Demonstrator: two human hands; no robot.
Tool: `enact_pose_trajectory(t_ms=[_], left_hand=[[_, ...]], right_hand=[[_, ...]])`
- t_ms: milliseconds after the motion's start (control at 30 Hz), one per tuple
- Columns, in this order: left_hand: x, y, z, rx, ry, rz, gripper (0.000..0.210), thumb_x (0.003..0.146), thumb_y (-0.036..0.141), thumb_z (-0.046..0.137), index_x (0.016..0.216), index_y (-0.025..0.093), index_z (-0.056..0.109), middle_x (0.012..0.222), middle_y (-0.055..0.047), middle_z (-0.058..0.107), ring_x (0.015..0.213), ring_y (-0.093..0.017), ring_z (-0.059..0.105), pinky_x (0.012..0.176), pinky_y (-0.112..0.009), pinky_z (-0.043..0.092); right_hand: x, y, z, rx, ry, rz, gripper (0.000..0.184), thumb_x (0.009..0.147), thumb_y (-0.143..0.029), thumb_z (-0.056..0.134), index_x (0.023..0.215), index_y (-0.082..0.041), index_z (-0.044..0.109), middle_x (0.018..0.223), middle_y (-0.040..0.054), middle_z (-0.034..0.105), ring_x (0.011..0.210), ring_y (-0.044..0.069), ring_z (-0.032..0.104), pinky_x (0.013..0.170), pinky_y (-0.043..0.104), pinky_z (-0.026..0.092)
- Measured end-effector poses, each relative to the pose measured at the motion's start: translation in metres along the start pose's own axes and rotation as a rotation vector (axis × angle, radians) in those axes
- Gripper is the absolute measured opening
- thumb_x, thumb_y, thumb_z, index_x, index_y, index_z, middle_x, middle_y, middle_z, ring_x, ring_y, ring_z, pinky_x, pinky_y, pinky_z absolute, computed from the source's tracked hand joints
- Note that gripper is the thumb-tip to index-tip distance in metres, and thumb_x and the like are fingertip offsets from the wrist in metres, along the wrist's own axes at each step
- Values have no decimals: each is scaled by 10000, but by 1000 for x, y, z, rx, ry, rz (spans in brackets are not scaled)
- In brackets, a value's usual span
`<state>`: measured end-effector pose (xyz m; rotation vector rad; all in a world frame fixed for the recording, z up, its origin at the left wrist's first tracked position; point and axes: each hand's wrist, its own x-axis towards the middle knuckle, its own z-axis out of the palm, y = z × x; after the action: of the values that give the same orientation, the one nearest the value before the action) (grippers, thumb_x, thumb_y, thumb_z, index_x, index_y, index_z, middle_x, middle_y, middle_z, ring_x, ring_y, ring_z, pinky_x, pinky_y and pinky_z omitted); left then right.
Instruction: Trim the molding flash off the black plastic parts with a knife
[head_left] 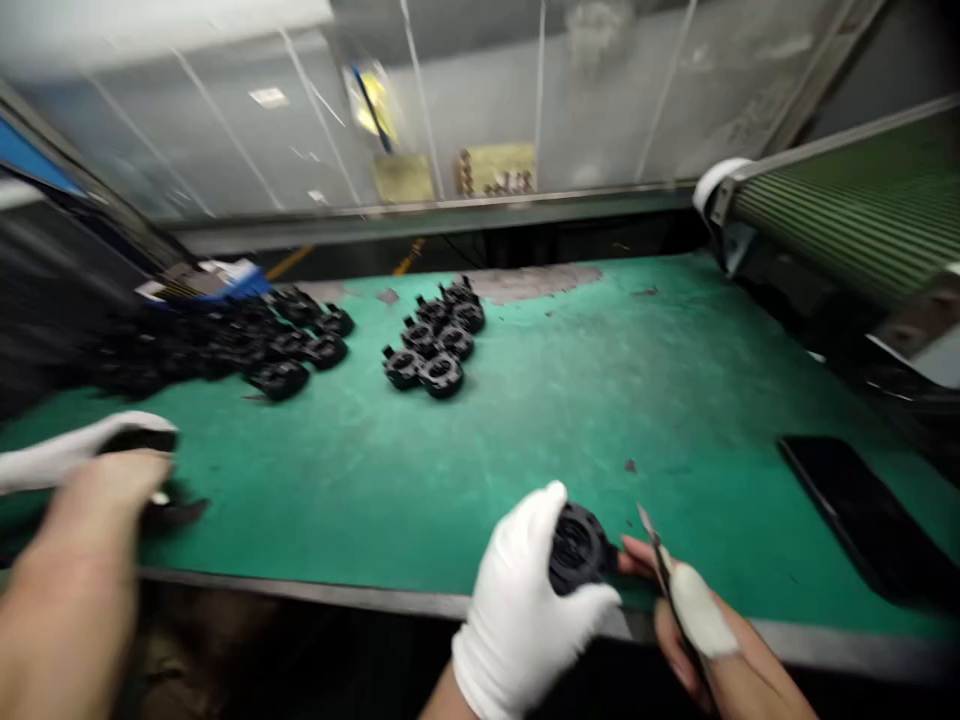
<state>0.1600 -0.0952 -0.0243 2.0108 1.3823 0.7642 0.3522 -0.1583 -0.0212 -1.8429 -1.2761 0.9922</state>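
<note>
Head view, at the grip: the person's left hand, in a white knit glove, is closed around a black round ring-shaped part with a ridged inner opening, thumb below and fingers above, just over the front edge of the green-topped workbench. The bare right hand, with a white covering on its thumb, holds a slim knife with a pointed metal blade, tip toward the back edge. Its index fingertip is at the small tab on the part's right side; whether they touch is unclear.

Right of the hands, a black flat smartphone lies near the front right corner. Farther out, a small cluster of similar black rings sits toward the back edge, left of its middle; a larger black heap fills the back left corner, beside a blue box. At the left edge reaches a co-worker's blurred bare forearm, near a white-gloved hand. Beyond the right edge stands a green ribbed conveyor belt.
</note>
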Motion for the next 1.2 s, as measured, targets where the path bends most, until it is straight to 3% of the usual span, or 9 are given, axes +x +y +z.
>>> enact_pose_trajectory(t_ms=[67, 200, 367, 500, 700, 833, 967, 1133, 1200], left_hand=[[2, 3, 3, 28, 17, 39, 950, 723, 315, 834, 1524, 267, 325, 1509, -103, 494, 1398, -318, 477, 1190, -533, 412], [9, -3, -3, 41, 6, 112, 968, 722, 359, 833, 1526, 212, 313, 1484, -122, 518, 1380, -303, 502, 1181, -485, 435], [11, 0, -4, 44, 25, 174, 876, 777, 374, 797, 1504, 215, 335, 1454, -118, 548, 1361, -295, 523, 1165, -478, 452], [12, 0, -4, 30, 10, 181, 863, 779, 378, 801, 1497, 219, 348, 1413, -102, 579, 1345, -281, 535, 1167, -457, 449], [8, -5, -2, 52, 3, 166, 926, 769, 449, 814, 1522, 214, 329, 1497, -105, 506, 1394, -277, 482, 1204, -447, 407], [8, -5, -3, 46, -4, 170, 936, 762, 442, 820, 1525, 214, 327, 1499, -111, 505, 1389, -285, 485, 1196, -458, 415], [9, -4, -2, 34, 8, 168, 913, 775, 435, 806, 1523, 216, 330, 1487, -104, 517, 1385, -272, 490, 1197, -449, 414], [6, -4, -1, 26, -2, 143, 933, 761, 440, 815, 1528, 215, 334, 1520, -100, 491, 1417, -270, 462, 1220, -446, 389], [9, -4, -8, 17, -65, 124, 962, 757, 448, 819, 1544, 219, 315, 1552, -94, 464, 1441, -268, 440, 1231, -448, 375]], right_hand=[[-5, 8, -17, -19, -75, -13, 462, 1063, -492, 371, 1357, -240, 622, 940, 52, 725, 884, 237, 709, 898, 442, 594], [-3, 12, -46, -164, -263, -217, 447, 1012, -277, 428, 1434, -290, 574, 1275, 79, 692, 1204, 265, 638, 1040, 416, 515], [-2, -8, -68, -465, -356, -414, 492, 1021, -198, 383, 1485, -326, 488, 1113, 60, 712, 947, 203, 702, 776, 316, 571], [1, -24, -73, -690, -308, -490, 477, 1031, -211, 368, 1480, -330, 478, 932, 31, 690, 755, 184, 684, 658, 307, 545], [36, -11, -105, -1168, -59, -372, 465, 961, -263, 435, 1393, -296, 604, 1069, 61, 759, 751, 289, 736, 485, 357, 532], [34, -20, -116, -922, -186, -467, 445, 1003, -252, 394, 1400, -336, 578, 1232, 22, 734, 996, 244, 734, 733, 346, 613], [18, -36, -102, -858, -384, -528, 495, 1009, -218, 368, 1459, -375, 500, 1125, 12, 747, 922, 207, 737, 707, 320, 610], [31, -21, -104, -1160, -103, -441, 467, 999, -304, 375, 1426, -325, 563, 1127, 33, 754, 826, 297, 758, 505, 398, 591], [38, -14, -110, -1133, -49, -422, 446, 1007, -328, 373, 1397, -318, 590, 1184, 19, 753, 897, 298, 763, 559, 413, 624]])
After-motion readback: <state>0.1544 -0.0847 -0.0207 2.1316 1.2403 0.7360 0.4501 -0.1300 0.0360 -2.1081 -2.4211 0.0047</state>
